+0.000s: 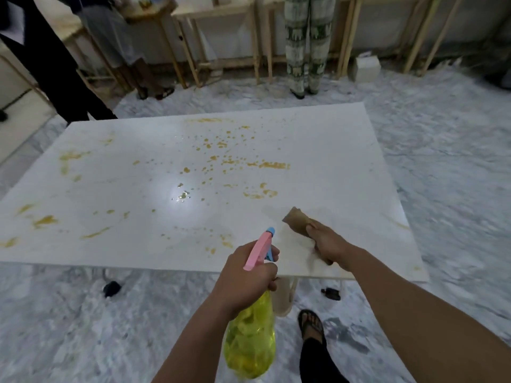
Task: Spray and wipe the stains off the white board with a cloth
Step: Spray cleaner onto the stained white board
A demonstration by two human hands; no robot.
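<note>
A large white board (132, 189) lies flat in front of me, spattered with yellow-orange stains (272, 165) across its middle, left side and far edge. My left hand (246, 277) grips a spray bottle (250, 335) with a yellow body and a pink trigger head, held at the board's near edge with the nozzle aimed over the board. My right hand (327, 241) presses a brown cloth (297, 219) onto the board near its front right part. Wet droplets glint at the board's centre (182, 195).
The floor is grey marble (456, 161). My sandalled foot (311, 323) stands under the near edge. Two people stand beyond the board: patterned trousers (307, 45) at the back, dark clothing (55, 64) at the far left. Wooden table frames (193, 51) line the back wall.
</note>
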